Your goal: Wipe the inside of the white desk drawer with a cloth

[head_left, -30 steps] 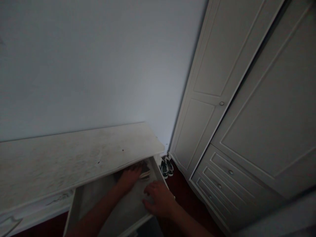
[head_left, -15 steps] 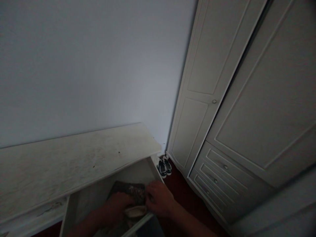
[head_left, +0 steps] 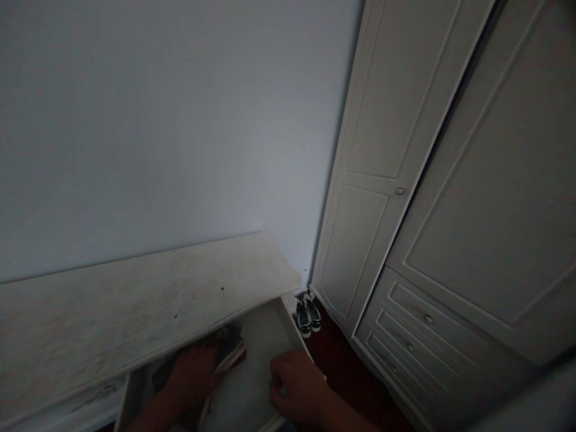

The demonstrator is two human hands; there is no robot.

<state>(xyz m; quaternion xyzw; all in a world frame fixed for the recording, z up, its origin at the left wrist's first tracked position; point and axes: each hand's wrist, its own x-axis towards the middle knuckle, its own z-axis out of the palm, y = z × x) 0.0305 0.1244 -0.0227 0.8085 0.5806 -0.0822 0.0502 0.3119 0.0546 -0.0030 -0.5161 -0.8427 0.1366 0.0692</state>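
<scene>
A plain pale blue-grey wall (head_left: 180, 120) stands behind everything, with a tall off-white panelled wardrobe (head_left: 369, 234) at its corner, its three small drawers (head_left: 400, 339) looking closed. Along the wall runs a long, cream-white painted wooden dresser (head_left: 189, 288) with a stained top, and from its front juts a shallow, off-white, box-like open drawer (head_left: 254, 372); should that slide inward, fingers could be pinched below the dresser's edge. Bare bottom shows at the drawer's right, dark contents at its left, too dim to sort out. The right hand (head_left: 294, 381) is loosely curled over the drawer's right side, nothing visible in it, though I cannot tell whether it hides something. The left hand (head_left: 193, 372) touches a dark, mottled, flattish item with a pale edge (head_left: 230, 339), inside the drawer near the dresser's front; its fingertips are hidden, so I cannot tell whether it grips. Lifted straight up, that item could catch on the overhang, or slip if held loosely.
</scene>
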